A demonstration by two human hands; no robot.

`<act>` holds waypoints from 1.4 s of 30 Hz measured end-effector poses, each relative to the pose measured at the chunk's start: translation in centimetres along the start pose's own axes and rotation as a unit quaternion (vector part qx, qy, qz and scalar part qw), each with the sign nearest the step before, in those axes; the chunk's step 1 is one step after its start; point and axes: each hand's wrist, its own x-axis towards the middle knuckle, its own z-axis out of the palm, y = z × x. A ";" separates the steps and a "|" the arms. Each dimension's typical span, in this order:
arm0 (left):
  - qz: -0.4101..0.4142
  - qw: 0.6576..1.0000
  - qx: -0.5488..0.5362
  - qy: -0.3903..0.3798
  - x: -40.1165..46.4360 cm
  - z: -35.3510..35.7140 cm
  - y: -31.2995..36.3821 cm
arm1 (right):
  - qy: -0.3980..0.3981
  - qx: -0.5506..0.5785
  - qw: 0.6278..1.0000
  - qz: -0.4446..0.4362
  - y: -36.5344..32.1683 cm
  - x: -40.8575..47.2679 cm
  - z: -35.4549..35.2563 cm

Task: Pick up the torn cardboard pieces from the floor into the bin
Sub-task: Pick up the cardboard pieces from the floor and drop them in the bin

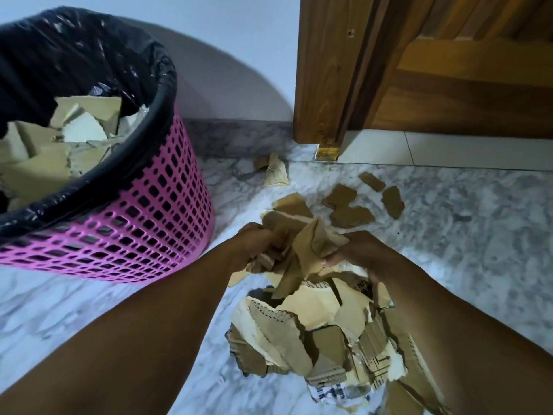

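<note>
Both my hands grip one bunch of torn cardboard pieces [302, 247].
My left hand [254, 244] and right hand [359, 253] are closed on it; the pink bin [134, 211], black-lined, holds cardboard scraps [68, 136].

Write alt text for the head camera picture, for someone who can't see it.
Two bare hands, left and right, clutch a bundle of torn cardboard above a larger pile on a marble floor. A pink bin with a black liner, already holding pieces, stands left.

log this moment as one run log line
both hands: left, right grip cardboard bunch | pile on floor | bin left, partly filled
</note>
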 end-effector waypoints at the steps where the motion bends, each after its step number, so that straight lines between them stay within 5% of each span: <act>1: -0.006 1.000 0.003 0.001 -0.4 0.0 -0.1 | -0.012 0.003 1.000 0.001 -0.1 -0.6 0.0; 8: 0.063 0.994 0.057 0.062 -3.8 -0.4 0.2 | 0.071 -0.027 0.997 -0.020 -1.8 -4.5 -2.2; 14: 0.149 0.938 0.243 0.197 -5.7 0.7 -2.2 | 0.204 -0.083 0.974 -0.061 -2.4 -6.8 -4.2; 16: 0.171 0.936 0.279 0.127 -7.0 1.9 -3.6 | 0.224 -0.113 0.966 -0.067 -2.0 -7.4 -4.3; 19: 0.129 0.978 0.152 0.055 -7.7 3.3 -5.5 | 0.193 -0.142 0.969 -0.055 -0.9 -8.4 -4.3; 23: 0.017 0.942 0.246 0.229 -8.8 3.6 -5.8 | 0.150 -0.190 0.968 -0.064 0.1 -9.4 -4.8; 26: -0.146 0.961 0.142 0.186 -7.0 3.4 -8.1 | 0.100 -0.246 0.962 -0.064 0.7 -9.7 -4.3; 29: -0.235 0.945 0.021 0.228 -0.2 4.8 -14.4 | 0.105 -0.278 0.953 -0.068 2.3 -9.1 -3.3; 33: -0.195 0.959 -0.085 0.188 -1.3 8.0 -13.9 | 0.133 -0.260 0.954 -0.069 4.3 -8.2 -1.2; 36: -0.211 0.943 -0.087 0.240 -4.3 8.4 -11.0 | 0.132 -0.223 0.964 -0.065 5.3 -7.9 0.4; 42: -0.156 0.924 -0.272 0.217 -8.0 6.0 -8.9 | 0.103 -0.220 0.968 -0.065 4.4 -8.0 0.9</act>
